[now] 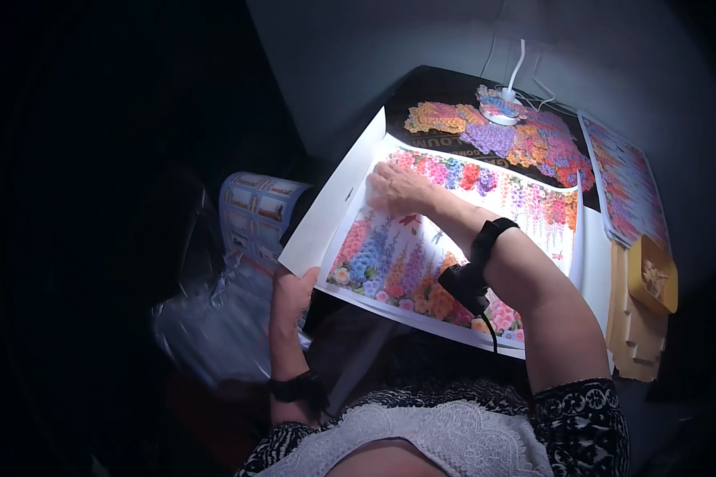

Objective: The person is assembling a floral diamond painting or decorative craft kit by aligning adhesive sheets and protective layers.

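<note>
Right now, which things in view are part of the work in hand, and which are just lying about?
In hand:
- flower-print sheet, right hand flat on its upper left corner
- its white border, left hand gripping the lower left edge

Lying about:
- coloured flower clusters on the dark table
- lamp
- sheet of small pictures
- clear plastic bag
- yellow tray

A small lamp at the far edge of my tabletop is throwing cool white light, and it is glaring off the flower print. The wall behind is glowing pale grey. Everything to my left is sinking into near black. My forearm is casting soft shadow toward me. Straight edges are bowing near the rim, and the corners are darkening.
</note>
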`<state>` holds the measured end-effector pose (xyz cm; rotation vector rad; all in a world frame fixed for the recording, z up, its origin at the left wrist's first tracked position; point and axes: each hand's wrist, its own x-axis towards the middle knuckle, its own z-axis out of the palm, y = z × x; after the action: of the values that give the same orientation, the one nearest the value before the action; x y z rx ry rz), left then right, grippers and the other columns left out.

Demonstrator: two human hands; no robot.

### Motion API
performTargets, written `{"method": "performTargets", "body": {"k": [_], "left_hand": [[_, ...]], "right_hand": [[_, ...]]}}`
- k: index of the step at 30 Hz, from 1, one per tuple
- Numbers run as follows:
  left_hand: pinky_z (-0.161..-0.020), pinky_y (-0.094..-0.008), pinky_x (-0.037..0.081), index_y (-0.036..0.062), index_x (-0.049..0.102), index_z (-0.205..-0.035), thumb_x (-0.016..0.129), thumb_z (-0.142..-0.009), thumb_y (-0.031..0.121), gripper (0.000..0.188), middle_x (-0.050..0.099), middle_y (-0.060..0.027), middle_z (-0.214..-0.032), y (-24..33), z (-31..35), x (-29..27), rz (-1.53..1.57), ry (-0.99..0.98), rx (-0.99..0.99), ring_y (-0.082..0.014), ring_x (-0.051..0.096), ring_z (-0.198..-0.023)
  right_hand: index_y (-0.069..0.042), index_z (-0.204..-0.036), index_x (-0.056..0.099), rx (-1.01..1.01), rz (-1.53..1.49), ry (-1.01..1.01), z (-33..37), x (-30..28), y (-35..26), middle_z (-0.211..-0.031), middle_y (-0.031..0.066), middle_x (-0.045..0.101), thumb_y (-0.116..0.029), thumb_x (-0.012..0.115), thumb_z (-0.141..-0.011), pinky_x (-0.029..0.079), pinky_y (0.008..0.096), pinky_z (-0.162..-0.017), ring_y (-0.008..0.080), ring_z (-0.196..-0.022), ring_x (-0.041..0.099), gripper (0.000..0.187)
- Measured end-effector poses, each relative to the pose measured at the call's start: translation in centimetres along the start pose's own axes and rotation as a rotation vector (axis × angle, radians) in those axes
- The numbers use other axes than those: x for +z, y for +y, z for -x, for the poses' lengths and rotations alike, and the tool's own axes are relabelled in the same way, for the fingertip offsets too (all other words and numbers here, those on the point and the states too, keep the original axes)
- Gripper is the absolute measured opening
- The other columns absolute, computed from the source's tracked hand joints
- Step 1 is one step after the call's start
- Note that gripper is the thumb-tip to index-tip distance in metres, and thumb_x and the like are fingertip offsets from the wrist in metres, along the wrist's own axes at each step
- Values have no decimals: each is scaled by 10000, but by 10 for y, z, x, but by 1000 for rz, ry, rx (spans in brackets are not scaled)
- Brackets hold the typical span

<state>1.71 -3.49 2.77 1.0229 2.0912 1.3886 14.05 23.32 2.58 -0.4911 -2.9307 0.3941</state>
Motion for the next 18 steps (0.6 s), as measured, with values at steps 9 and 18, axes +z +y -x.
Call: {"method": "performTargets", "body": {"k": [9, 18], "left_hand": [[-808, -317, 492, -76, 598, -1116, 595, -824, 17, 306, 677, -148, -1018, -4, -7, 8, 91, -50, 31, -193, 641, -929], [-765, -301, 502, -68, 616, -1119, 603, -824, 13, 306, 682, -121, -990, 19, -21, 15, 135, -64, -77, -182, 649, -877]], "right_hand": [[-8, -1181, 534, 25, 64, 25, -1, 7, 4, -1237, 208, 486, -551, 585, -803, 374, 461, -1007, 361, -1213, 440, 664], [9, -1212, 537, 87, 77, 113, -14, -8, 26, -1272, 204, 475, -601, 557, -782, 344, 464, -1017, 363, -1219, 430, 746]]}}
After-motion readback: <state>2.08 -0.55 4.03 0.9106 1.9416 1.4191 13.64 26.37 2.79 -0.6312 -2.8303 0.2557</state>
